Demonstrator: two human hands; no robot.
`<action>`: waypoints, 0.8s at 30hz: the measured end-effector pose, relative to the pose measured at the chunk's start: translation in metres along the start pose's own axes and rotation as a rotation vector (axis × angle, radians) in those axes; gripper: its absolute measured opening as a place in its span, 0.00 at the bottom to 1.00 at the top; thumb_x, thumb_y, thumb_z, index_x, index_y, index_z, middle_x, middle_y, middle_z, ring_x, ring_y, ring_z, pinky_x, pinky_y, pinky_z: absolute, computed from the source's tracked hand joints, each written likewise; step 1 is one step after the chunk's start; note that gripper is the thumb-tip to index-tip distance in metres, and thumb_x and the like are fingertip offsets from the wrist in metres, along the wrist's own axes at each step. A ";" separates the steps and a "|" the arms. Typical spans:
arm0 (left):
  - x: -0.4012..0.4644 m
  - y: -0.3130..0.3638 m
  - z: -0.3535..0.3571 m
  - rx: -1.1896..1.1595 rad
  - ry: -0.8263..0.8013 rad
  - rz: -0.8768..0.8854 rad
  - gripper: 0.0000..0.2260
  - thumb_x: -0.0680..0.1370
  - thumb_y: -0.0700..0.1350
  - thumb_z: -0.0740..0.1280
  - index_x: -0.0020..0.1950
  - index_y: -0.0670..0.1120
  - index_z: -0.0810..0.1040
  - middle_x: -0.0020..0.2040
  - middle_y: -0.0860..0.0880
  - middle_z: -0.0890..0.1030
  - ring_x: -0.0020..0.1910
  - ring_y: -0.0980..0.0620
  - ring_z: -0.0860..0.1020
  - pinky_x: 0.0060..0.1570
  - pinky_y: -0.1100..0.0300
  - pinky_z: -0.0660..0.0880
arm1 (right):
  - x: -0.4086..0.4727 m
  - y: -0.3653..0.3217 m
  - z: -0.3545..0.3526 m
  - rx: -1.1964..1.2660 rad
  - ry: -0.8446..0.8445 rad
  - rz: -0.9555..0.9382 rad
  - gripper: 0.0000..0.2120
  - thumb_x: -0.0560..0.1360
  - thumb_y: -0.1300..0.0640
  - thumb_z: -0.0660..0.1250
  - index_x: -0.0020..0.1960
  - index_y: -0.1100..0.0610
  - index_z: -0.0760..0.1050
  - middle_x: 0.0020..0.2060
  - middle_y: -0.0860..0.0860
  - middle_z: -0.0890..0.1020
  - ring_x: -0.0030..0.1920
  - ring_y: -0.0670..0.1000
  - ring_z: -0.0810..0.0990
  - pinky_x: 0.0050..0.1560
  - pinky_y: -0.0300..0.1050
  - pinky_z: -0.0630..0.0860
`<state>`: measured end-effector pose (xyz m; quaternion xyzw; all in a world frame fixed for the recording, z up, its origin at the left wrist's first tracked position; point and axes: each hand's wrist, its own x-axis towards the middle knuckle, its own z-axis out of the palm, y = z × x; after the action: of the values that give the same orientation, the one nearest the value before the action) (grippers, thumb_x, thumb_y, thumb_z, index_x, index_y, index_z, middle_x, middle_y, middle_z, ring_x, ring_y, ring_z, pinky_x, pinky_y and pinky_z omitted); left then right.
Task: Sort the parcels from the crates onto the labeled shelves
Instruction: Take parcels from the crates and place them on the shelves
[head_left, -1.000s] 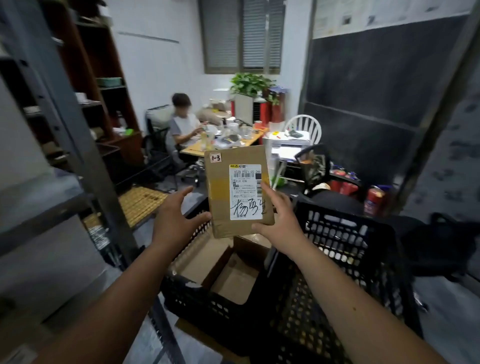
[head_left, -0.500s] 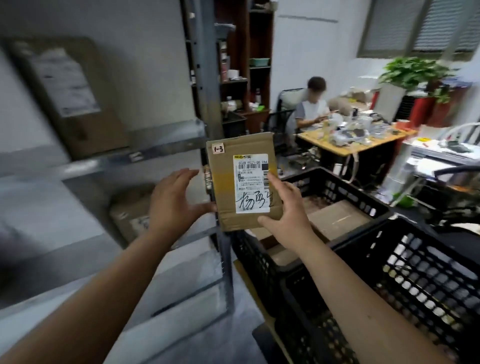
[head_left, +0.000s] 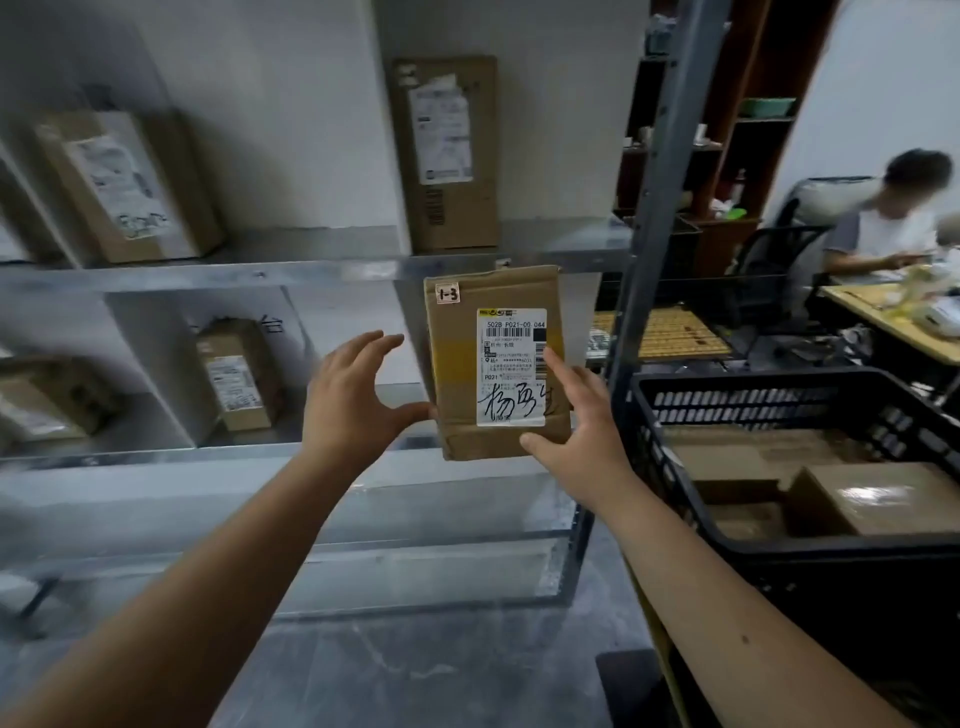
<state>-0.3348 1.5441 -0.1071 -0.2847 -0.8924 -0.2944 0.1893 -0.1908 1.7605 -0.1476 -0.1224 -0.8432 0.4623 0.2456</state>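
Both bare forearms reach forward and up; the left hand (head_left: 349, 400) is spread, fingers splayed and thumb tip touching the parcel (head_left: 478, 364) (its left edge); the right hand (head_left: 576, 421) pinches it, thumb at the lower corner, fingers on its face.

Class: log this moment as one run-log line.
held: parcel tagged 1-3 | right hand: grip | left hand: thumb touching | facing: shelves
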 end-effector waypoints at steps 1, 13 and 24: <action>-0.005 -0.012 -0.007 -0.003 0.012 -0.024 0.43 0.66 0.63 0.81 0.77 0.53 0.72 0.77 0.50 0.72 0.76 0.45 0.69 0.75 0.39 0.67 | 0.001 -0.005 0.012 0.001 -0.017 -0.013 0.47 0.74 0.64 0.77 0.80 0.33 0.58 0.67 0.37 0.59 0.62 0.19 0.58 0.60 0.16 0.54; -0.053 -0.169 -0.093 -0.075 0.078 -0.199 0.42 0.63 0.59 0.84 0.74 0.53 0.75 0.73 0.51 0.75 0.72 0.47 0.73 0.71 0.43 0.73 | -0.007 -0.083 0.169 0.055 -0.156 -0.040 0.47 0.74 0.66 0.76 0.79 0.31 0.60 0.71 0.41 0.61 0.69 0.39 0.64 0.64 0.20 0.60; -0.007 -0.238 -0.146 -0.098 0.087 -0.152 0.35 0.67 0.54 0.84 0.72 0.51 0.77 0.71 0.52 0.77 0.70 0.49 0.74 0.71 0.50 0.73 | 0.019 -0.147 0.239 0.004 -0.043 -0.087 0.47 0.74 0.64 0.76 0.81 0.33 0.58 0.70 0.41 0.60 0.66 0.37 0.63 0.52 0.13 0.58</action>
<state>-0.4523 1.2910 -0.0998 -0.2119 -0.8869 -0.3635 0.1907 -0.3302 1.5173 -0.1267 -0.0751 -0.8519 0.4555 0.2473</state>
